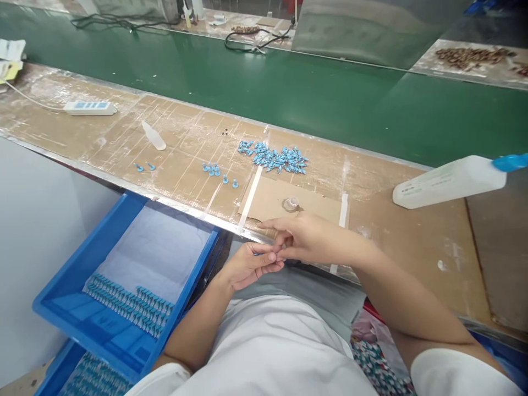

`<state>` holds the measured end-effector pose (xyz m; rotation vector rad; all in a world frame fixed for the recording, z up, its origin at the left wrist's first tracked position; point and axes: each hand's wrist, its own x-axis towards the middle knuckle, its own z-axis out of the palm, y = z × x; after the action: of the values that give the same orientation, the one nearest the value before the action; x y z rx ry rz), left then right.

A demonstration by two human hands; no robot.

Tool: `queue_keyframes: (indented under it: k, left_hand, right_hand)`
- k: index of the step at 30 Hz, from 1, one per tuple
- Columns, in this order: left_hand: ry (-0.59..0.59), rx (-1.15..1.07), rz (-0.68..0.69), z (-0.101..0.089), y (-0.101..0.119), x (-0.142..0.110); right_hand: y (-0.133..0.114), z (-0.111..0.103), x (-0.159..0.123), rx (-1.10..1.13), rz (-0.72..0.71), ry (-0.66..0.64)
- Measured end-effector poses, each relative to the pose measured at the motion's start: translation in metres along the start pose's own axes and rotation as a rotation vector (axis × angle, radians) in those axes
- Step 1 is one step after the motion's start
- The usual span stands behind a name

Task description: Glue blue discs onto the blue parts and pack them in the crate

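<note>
My left hand [251, 266] is closed in a pinch at the table's front edge, with a bit of a small blue piece [258, 253] showing at its fingers. My right hand [307, 237] meets it there, thumb and fingers pinched together, index finger pointing left; whatever is between its fingertips is hidden. Just beyond lies a cardboard sheet [264, 201] with a small clear cup [290, 204] on it. A pile of small blue pieces [280, 158] lies behind the cardboard. Several blue pieces [211, 169] stand apart to its left, and two more [144, 166] lie farther left.
A blue tray [53, 300] with rows of blue pieces sits lower left, above another tray. On the table are a dropper bottle [154, 136], a power strip [91, 108] and a large white bottle [449, 181]. A green belt [214, 71] runs behind.
</note>
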<state>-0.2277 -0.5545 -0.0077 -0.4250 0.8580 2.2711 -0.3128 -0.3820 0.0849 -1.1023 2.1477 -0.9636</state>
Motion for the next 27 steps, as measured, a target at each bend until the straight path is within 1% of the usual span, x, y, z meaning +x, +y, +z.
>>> queue_keyframes:
  k: [2,3,4,5,7,8,9,10,11,13,16,19,23,27]
  left_hand:
    - [0.004,-0.066,0.006,-0.003,0.002,-0.001]
    - [0.011,-0.111,0.024,-0.004,0.003,-0.001]
    - [0.015,-0.159,0.041,-0.005,0.004,-0.001]
    - [0.014,-0.206,0.057,-0.006,0.005,-0.002]
    - [-0.002,-0.286,0.087,-0.006,0.007,-0.002]
    - [-0.013,-0.315,0.105,-0.006,0.008,-0.003]
    - [-0.022,-0.337,0.127,-0.006,0.009,-0.003]
    - [-0.026,-0.355,0.151,-0.006,0.009,-0.002]
    - [-0.024,-0.367,0.173,-0.006,0.010,-0.002]
    - [0.003,-0.378,0.196,-0.006,0.009,0.000]
    - [0.080,-0.371,0.191,-0.007,0.008,0.003]
    - [0.120,-0.360,0.187,-0.008,0.007,0.006]
    - [0.145,-0.346,0.186,-0.011,0.003,0.008]
    - [0.167,-0.349,0.177,-0.013,0.001,0.009]
  right_hand:
    - [0.000,-0.003,0.002,0.118,-0.007,-0.007]
    - [0.001,-0.005,0.004,0.172,-0.006,0.010]
    - [0.004,-0.009,0.006,0.218,0.007,0.055]
    - [0.010,-0.013,0.008,0.248,0.036,0.145]
    - [0.030,-0.022,0.017,0.230,0.147,0.428]
    - [0.044,-0.027,0.024,0.181,0.223,0.590]
    - [0.059,-0.032,0.031,0.107,0.297,0.708]
    - [0.075,-0.037,0.039,0.025,0.357,0.773]
    - [0.090,-0.040,0.047,-0.066,0.406,0.808]
    - [0.116,-0.045,0.063,-0.209,0.469,0.798]
    - [0.139,-0.047,0.084,-0.264,0.520,0.766]
    - [0.148,-0.046,0.099,-0.231,0.562,0.764]
    - [0.154,-0.051,0.109,-0.210,0.581,0.773]
    - [0.155,-0.057,0.108,-0.183,0.610,0.679]
